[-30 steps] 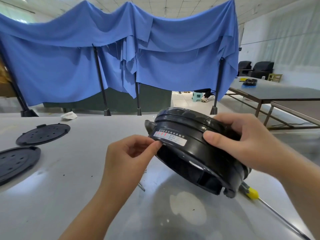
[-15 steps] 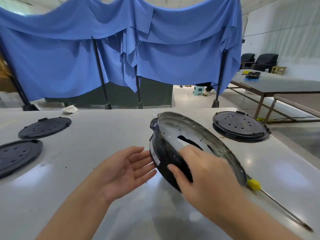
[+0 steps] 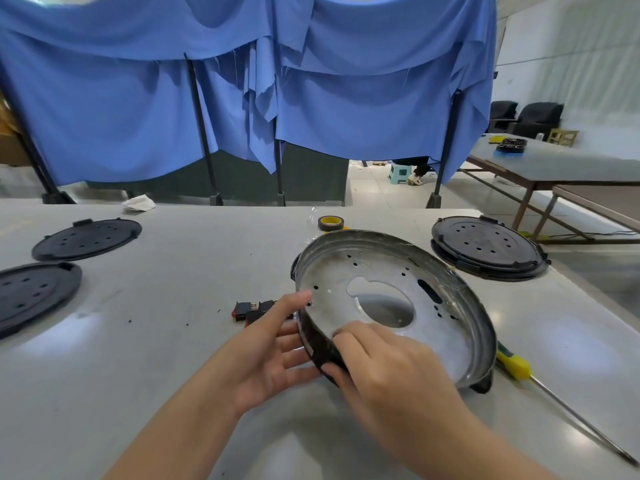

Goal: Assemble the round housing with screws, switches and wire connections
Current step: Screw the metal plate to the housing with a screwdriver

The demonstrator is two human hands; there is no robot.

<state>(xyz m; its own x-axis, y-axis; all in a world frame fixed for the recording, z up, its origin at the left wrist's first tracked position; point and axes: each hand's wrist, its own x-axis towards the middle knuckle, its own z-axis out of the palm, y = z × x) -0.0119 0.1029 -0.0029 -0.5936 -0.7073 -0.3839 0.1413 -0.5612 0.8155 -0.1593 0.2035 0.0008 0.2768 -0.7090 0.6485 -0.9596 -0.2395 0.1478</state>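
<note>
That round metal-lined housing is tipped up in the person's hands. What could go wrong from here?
1. The round housing is tilted, gripped by the right hand at its near rim only, with the left hand flat against its side; it might slip.
2. The switches lie right beside it and could get knocked.
3. The screwdriver sits partly under its far edge, so setting it down may rock.

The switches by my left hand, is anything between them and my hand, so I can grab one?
Nothing visible blocks them. The switches lie on the table just beyond the left hand, whose straight fingers rest against the round housing. The fingertips partly hide the nearer switch.
</note>
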